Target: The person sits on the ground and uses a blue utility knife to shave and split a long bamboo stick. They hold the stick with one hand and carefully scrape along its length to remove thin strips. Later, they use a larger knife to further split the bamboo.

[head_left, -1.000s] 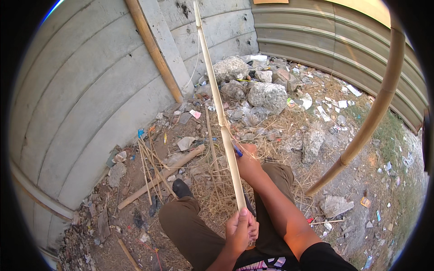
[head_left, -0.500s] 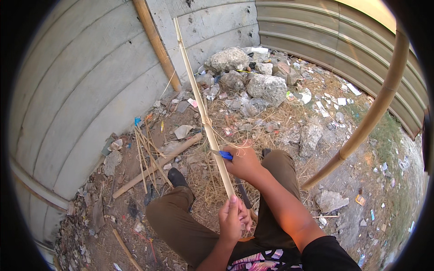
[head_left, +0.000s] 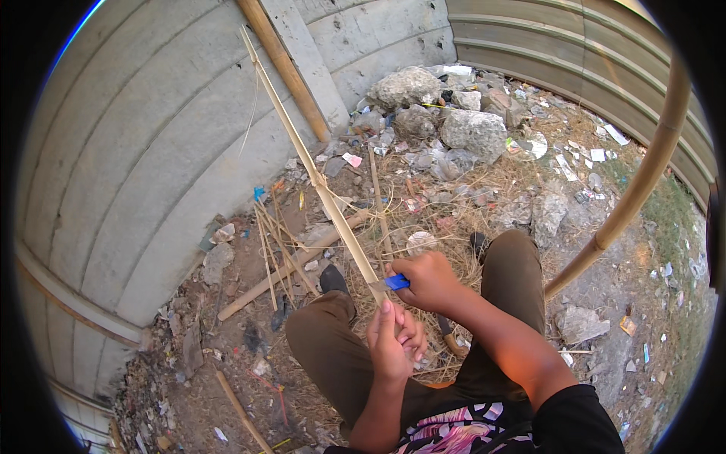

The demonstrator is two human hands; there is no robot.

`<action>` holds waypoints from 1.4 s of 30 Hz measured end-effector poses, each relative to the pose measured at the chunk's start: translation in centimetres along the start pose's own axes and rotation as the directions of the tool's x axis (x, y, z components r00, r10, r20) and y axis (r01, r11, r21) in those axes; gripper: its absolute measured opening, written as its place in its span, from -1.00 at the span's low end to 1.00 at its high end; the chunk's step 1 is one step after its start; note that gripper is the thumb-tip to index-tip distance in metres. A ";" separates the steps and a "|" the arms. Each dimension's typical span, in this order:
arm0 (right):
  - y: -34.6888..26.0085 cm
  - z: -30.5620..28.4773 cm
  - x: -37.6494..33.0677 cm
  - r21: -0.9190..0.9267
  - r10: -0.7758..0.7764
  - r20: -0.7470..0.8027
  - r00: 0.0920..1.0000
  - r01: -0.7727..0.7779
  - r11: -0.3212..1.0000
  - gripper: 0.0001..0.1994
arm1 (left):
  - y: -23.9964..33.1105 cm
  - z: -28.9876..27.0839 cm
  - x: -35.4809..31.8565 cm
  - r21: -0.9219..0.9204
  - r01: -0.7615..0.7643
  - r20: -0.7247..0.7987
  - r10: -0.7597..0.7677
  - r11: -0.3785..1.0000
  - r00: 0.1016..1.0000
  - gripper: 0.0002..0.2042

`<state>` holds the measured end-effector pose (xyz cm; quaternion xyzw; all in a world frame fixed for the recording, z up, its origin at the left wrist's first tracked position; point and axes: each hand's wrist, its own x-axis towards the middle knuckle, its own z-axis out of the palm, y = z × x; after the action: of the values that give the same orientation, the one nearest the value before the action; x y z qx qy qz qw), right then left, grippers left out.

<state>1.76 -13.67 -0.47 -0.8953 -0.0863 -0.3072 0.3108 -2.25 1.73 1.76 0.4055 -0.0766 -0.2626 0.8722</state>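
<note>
Nearing left hand (head_left: 395, 340), pinched tight on bamboo strip (head_left: 345, 231), knife (head_left: 396, 282) clenched in right hand (head_left: 429, 281) now sits at left's 12 o'clock; scant travel seemingly remains.

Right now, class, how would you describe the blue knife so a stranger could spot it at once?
Find the long pale strip slanting from the upper left down to the person's left hand. Just above, the right hand holds the blue knife, its blade across the strip's lower end. Bright blue sets it apart from the pale strip and brown curved handle below.
</note>
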 end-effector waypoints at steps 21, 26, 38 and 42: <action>0.0 -1.3 -0.5 -0.045 0.197 -0.168 0.966 -0.207 0.977 -0.87 | -1.1 0.5 -0.9 0.082 0.144 0.115 -0.153 0.986 0.982 -0.61; -0.1 -1.1 -0.1 -0.086 0.229 -0.197 0.953 -0.249 0.965 -0.89 | -0.8 0.0 -0.8 0.115 0.128 0.092 -0.139 0.985 0.986 -0.61; 2.6 -1.1 2.4 -0.261 0.353 -0.233 0.906 -0.408 0.875 -0.83 | -2.2 0.0 -1.5 0.103 0.221 0.089 -0.230 0.970 0.969 -0.63; 2.8 -2.5 3.7 -0.240 0.422 -0.257 0.869 -0.480 0.844 -0.81 | -3.0 -0.2 -1.4 0.136 0.242 0.090 -0.255 0.961 0.963 -0.63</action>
<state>4.44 -17.56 1.88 -0.8921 0.2053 -0.3203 0.2439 -4.53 0.96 -0.49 0.4505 -0.0876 -0.3861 0.8002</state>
